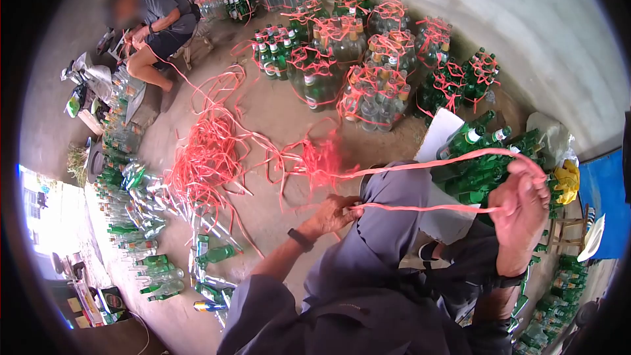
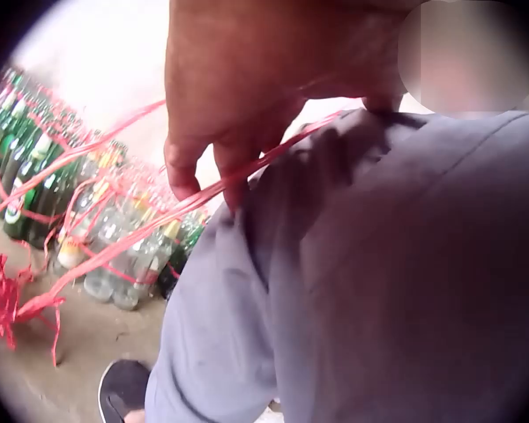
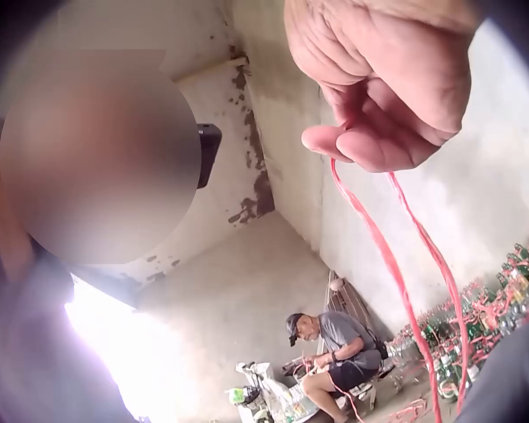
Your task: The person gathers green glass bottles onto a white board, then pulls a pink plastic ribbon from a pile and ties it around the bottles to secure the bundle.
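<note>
Pink plastic strands (image 1: 427, 208) stretch between the two hands in the head view. My right hand (image 1: 522, 207), raised at the right, pinches them between thumb and curled fingers; in the right wrist view two strands (image 3: 383, 251) hang from that hand (image 3: 388, 97). My left hand (image 1: 328, 217) is by the grey-trousered knee (image 1: 394, 197), its fingers on the lower strand. In the left wrist view the strand (image 2: 141, 233) passes under the fingertips of this hand (image 2: 256, 79). A tangled pink pile (image 1: 207, 151) lies on the floor, with a smaller bunch (image 1: 322, 158) near the knee.
Bottle bundles tied in pink (image 1: 378, 98) stand along the back wall. Loose green bottles (image 1: 483, 141) and white cardboard (image 1: 440, 135) are beside the right knee. More bottles (image 1: 161, 276) lie at the left. Another person (image 1: 161, 20) sits at the upper left, holding a pink strand.
</note>
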Tool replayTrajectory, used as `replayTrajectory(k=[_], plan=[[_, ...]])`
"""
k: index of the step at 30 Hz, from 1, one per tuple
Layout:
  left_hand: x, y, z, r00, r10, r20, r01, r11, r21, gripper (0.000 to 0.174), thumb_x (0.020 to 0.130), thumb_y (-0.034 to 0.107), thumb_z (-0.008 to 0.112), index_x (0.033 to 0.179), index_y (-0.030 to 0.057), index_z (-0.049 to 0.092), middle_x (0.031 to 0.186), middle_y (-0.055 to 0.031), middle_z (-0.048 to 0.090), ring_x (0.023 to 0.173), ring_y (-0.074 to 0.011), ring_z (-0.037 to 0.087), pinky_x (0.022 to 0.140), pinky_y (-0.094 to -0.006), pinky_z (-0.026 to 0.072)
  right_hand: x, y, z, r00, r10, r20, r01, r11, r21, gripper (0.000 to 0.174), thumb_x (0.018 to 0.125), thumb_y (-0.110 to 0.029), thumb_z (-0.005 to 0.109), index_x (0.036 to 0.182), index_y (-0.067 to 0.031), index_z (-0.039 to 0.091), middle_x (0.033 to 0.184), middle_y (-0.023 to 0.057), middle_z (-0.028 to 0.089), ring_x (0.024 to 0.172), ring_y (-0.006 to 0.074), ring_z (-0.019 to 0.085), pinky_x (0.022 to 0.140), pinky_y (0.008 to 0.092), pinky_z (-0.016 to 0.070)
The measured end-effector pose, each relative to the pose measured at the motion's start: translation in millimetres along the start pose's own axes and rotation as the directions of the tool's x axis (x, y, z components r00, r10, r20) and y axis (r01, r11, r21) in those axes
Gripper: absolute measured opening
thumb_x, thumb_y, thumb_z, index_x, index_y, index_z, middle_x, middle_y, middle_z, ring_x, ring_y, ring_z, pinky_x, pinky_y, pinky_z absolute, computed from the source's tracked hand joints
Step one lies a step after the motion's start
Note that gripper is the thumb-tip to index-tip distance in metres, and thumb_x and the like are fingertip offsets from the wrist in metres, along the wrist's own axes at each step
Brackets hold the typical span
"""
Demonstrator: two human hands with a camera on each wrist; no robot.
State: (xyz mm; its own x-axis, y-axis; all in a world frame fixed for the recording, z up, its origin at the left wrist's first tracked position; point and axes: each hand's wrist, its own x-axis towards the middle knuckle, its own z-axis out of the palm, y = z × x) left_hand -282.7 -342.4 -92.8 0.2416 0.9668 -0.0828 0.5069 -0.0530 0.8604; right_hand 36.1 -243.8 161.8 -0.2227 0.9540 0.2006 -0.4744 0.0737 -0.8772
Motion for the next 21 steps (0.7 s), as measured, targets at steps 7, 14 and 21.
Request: replayTrajectory(k=[7,14,21], plan=[[-111.7,-200.9,-6.4,0.955,-0.287,-0.072,0.291,0.866,0.407,0.024,0.085,0.011,0.064,0.107,0.0026,0.069,0.094,-0.0117,0.073,0.082,-0.0253,0.071,0.075,-0.039,0.0552,16.0,-6.1,-27.9,0.995,-0.078,-0.067,0.084,0.992,0.09,0.03,0.101,-0.015,0.052,0.123,0.0037,0.059,0.096,0.0084,0.069,0.051,0.0064,0.048,0.044,0.021,0.039],[-181.7,-161.0,-209.8,0.571,-0.22,-0.79,0.07,0.973,-0.22,0.052,0.09,0.052,0.06,0.104,0.0021,0.063,0.086,-0.009,0.069,0.069,-0.0174,0.067,0.055,-0.0283,0.05,19.2,8.4,-55.4,0.99,-0.034,-0.134,0.051,0.99,0.132,0.04,0.103,-0.014,0.048,0.137,0.0063,0.047,0.072,0.0005,0.054,0.05,0.0036,0.037,0.045,0.0181,0.0312],[-116.0,122.5,-303.0,0.103,-0.195,-0.975,-0.282,0.935,-0.216,0.056,0.104,0.05,0.03,0.125,0.0047,0.055,0.121,-0.0189,0.065,0.119,-0.0312,0.06,0.097,-0.0408,0.0485,14.6,22.5,-66.2,0.986,0.052,-0.156,-0.034,0.993,0.115,0.036,0.102,-0.013,0.05,0.132,0.0051,0.054,0.075,0.0031,0.059,0.051,0.005,0.042,0.046,0.0178,0.0348]])
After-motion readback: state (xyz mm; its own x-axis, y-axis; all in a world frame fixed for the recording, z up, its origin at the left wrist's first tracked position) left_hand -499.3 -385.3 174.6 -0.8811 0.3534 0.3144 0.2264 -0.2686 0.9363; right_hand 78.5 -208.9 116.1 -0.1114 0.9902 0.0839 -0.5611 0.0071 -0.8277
